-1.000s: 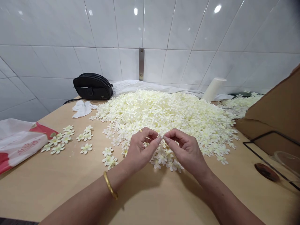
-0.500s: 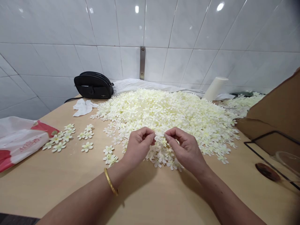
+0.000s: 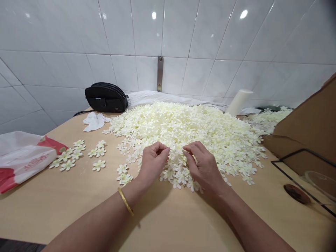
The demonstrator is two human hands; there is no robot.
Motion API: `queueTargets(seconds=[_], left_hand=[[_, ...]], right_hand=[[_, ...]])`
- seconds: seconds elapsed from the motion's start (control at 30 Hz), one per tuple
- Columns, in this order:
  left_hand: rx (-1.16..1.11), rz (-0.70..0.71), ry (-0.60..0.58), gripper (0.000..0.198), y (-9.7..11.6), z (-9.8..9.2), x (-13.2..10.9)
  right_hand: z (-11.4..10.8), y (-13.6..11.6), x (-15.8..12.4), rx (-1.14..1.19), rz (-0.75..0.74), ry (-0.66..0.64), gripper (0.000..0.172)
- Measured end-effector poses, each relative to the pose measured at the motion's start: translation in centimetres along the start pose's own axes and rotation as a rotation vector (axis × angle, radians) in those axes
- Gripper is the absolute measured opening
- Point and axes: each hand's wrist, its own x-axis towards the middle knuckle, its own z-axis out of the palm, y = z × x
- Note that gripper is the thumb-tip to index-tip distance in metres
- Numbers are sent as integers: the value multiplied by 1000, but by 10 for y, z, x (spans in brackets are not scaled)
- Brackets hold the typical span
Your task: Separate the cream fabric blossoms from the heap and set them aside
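My left hand [image 3: 153, 161], a gold bangle [image 3: 125, 201] on its wrist, is closed in a pinch at the front of a large pile of cream-white artificial flowers [image 3: 181, 122]. A pale flower appears to be at its fingertips, but its outline blends into the pile behind. Facing it from the right, my right hand [image 3: 203, 166] has its thumb and forefinger slightly apart over the same pile. I make out nothing held in it. Small groups of loose flowers [image 3: 98, 165] lie on the table left of my left hand.
A white-and-red plastic bag [image 3: 25, 161] lies at the left edge of the wooden table [image 3: 86, 199]. Behind are a black pouch [image 3: 106, 98], crumpled tissue [image 3: 96, 121] and a cream cone [image 3: 239, 101]. At right stand a cardboard box [image 3: 309, 129] and a black wire frame [image 3: 291, 175].
My right thumb and forefinger have parted from their pinch. My left hand, still pinching, has shifted slightly left, so the gap between the hands is a little wider.
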Motion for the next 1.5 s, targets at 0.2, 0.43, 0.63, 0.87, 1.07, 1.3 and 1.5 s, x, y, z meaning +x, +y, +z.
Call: queueTargets(seconds=[0.2,0.43,0.63,0.87,1.07,1.3,1.5], left_hand=[[-21,-3,-84,15,-1,4,-4],[-150,-44,-184,12,-3,7,-7],[-211,-66,-201,12,-2,8,-6],[-164,-68,-192,17,0,7,-7],[-168,-85,-188,16,1,6,-7],[-170,-101,-187,15,3,6,-6],[-243,-113,-226,10,1,5,-5]], right_hand=[[2,-14,-2,234,-14,34,19],[1,-11,-3,372,157,-18,18],[-1,-11,-1,441,199,-53,20],[0,-11,-2,445,161,-55,22],[0,-10,-1,435,123,-84,24],[-1,-11,-2,402,67,-97,25],[-3,-11,-1,441,150,-84,22]])
